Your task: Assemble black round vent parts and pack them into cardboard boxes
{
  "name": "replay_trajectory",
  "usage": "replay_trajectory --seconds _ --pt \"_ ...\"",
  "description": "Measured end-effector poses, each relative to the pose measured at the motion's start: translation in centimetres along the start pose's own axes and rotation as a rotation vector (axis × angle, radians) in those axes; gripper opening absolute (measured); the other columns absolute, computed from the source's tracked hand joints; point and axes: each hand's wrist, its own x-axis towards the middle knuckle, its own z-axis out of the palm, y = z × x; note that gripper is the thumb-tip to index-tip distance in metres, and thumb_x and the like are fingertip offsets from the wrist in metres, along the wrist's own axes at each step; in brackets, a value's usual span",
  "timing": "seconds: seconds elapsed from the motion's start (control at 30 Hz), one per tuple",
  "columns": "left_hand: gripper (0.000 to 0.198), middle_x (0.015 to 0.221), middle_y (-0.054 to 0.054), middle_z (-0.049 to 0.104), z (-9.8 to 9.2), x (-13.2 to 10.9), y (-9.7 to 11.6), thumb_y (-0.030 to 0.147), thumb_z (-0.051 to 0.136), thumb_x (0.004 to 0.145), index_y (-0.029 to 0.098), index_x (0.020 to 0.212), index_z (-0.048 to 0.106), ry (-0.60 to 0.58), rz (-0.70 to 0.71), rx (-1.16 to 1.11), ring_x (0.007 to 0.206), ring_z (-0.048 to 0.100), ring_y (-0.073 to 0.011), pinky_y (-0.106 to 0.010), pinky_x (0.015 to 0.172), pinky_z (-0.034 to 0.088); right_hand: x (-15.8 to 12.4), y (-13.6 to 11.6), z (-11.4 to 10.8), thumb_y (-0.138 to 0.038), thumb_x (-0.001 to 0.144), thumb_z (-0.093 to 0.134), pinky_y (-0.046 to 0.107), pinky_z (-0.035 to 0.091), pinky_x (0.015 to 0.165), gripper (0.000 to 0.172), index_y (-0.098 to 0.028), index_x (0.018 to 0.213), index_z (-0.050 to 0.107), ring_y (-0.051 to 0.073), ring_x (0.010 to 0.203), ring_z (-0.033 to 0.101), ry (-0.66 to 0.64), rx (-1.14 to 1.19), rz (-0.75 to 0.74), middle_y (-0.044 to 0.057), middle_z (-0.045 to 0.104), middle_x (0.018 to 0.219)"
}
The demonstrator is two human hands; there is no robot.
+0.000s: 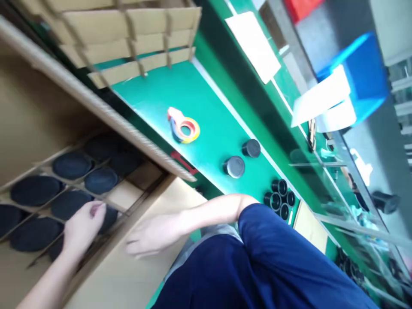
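My left hand [83, 225] is inside a cardboard box, its fingers curled in over the round black containers [72, 204]. They stand in a grid of cardboard dividers. A black container [108, 219] lies right beside the fingertips; whether the hand grips it is hidden. Outside the box, my right hand [154, 236] is smeared by motion. Its fingers stretch toward the box wall over a cardboard flap [109, 274], and nothing shows in it. One divider cell [125, 195] near the box's corner shows bare cardboard.
On the green table [154, 96] lie a tape dispenser [185, 128], two black cylinders [234, 166] and a cluster of several hollow black ones [279, 189]. A cardboard divider grid [96, 25] rests at the far end. Beyond stand a white sheet [254, 45] and a blue bin [370, 81].
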Motion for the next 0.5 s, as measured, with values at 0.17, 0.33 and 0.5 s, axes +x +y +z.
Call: replay_trajectory --seconds 0.17,0.33,0.5 --pt "0.020 0.096 -0.006 0.075 -0.3 -4.2 22.9 0.026 0.050 0.097 0.022 0.103 0.069 0.034 0.637 -0.134 0.091 0.071 -0.0222 -0.035 0.087 0.058 -26.7 3.7 -1.3 -0.027 0.104 0.038 0.034 0.049 0.104 0.036 -0.016 0.118 0.070 0.021 0.116 0.063 0.565 -0.046 0.877 0.011 0.071 0.120" --pt "0.083 0.165 -0.022 0.029 8.5 -1.3 43.3 0.047 0.076 0.080 0.025 0.154 0.045 -0.324 0.773 0.110 0.153 0.021 -0.0482 -0.069 0.115 0.031 -43.4 14.9 0.1 -0.046 0.071 0.084 0.069 0.026 0.116 0.123 -0.024 0.165 0.009 0.049 0.154 0.006 0.447 -0.048 1.520 0.022 -0.004 0.169" --pt "0.114 0.169 -0.026 0.010 14.5 1.7 53.4 0.039 0.086 0.068 0.032 0.163 0.023 -0.652 0.535 0.372 0.153 0.004 -0.0541 -0.084 0.106 0.018 -45.5 18.3 2.5 -0.047 0.066 0.085 0.061 0.040 0.107 0.127 -0.037 0.163 0.003 0.048 0.149 0.019 0.344 0.057 1.437 0.019 0.006 0.167"
